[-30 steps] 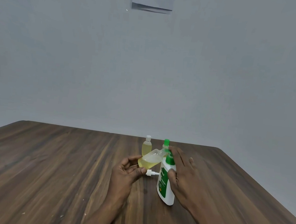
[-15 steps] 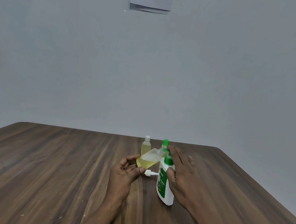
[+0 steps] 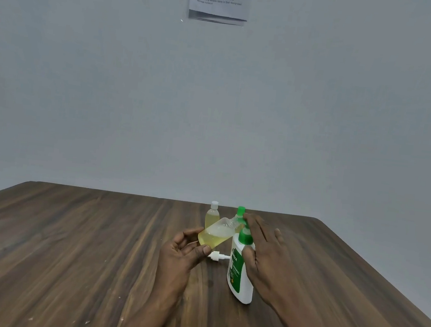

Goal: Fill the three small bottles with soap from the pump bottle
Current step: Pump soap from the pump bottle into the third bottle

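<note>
Above the wooden tabletop (image 3: 94,243), the left hand (image 3: 182,250) grips a clear small bottle (image 3: 216,234) of yellow soap, tilted neck-up toward the upright white-and-green pump bottle (image 3: 240,272), which the right hand (image 3: 263,253) clasps.

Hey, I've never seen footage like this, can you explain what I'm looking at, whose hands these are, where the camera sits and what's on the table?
There is no machine here. A camera worn on a person's head looks forward and down at their bare hands over a wooden table. The left hand holds a small bottle of yellow liquid tilted, its open neck toward the nozzle of a white pump bottle with a green top. The right hand rests on that pump. A white cap lies on the table between them. Behind stand a capped small bottle of yellow liquid and a green-capped one, mostly hidden. Papers hang on the wall.
</note>
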The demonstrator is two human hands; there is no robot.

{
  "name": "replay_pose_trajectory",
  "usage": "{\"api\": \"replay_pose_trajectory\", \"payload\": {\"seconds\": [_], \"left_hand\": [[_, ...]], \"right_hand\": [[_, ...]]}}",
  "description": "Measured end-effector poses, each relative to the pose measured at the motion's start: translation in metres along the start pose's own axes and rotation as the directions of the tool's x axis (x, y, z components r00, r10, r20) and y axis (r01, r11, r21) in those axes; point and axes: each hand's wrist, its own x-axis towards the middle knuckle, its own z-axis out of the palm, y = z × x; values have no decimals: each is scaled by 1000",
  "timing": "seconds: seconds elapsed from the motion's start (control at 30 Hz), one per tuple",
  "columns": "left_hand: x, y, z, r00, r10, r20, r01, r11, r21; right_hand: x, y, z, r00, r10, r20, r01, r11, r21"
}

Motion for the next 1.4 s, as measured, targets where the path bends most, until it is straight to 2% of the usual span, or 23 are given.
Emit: {"api": "replay_pose_trajectory", "payload": {"seconds": [1.4], "left_hand": [[-4,-3,1,999,-43,1,43,999,15]], "right_hand": [[-5,1,-1,999,15,30,-14,1000,-13]]}}
